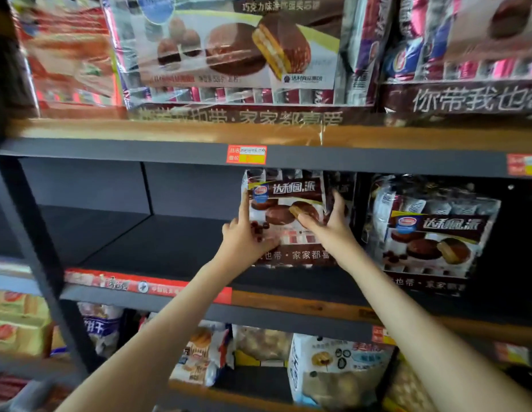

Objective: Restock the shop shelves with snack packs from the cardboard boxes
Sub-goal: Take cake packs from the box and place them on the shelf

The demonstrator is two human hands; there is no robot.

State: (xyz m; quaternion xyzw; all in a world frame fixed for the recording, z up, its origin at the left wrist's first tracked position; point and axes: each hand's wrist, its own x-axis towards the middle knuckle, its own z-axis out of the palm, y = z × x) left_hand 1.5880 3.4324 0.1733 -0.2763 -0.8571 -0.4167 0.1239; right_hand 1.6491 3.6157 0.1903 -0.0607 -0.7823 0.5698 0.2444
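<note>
In the head view, both arms reach up to the middle shelf [134, 242], a dark board that is bare on its left half. A chocolate pie pack [288, 194] stands upright on it, roughly at mid-width, its printed front facing out. The left hand [246, 236] holds the pack's lower left corner, index finger straight up along the left edge and thumb on the front. The right hand [328, 224] grips the right side, thumb laid across the front over the pictured pie, fingers stretched up the right edge. A second pack [431, 233] of the same kind stands just to the right, slightly tilted. Larger packs [229, 49] fill the shelf above, over a red price tag [246, 154]. Mixed snack bags [333, 370] sit on the shelf below.
</note>
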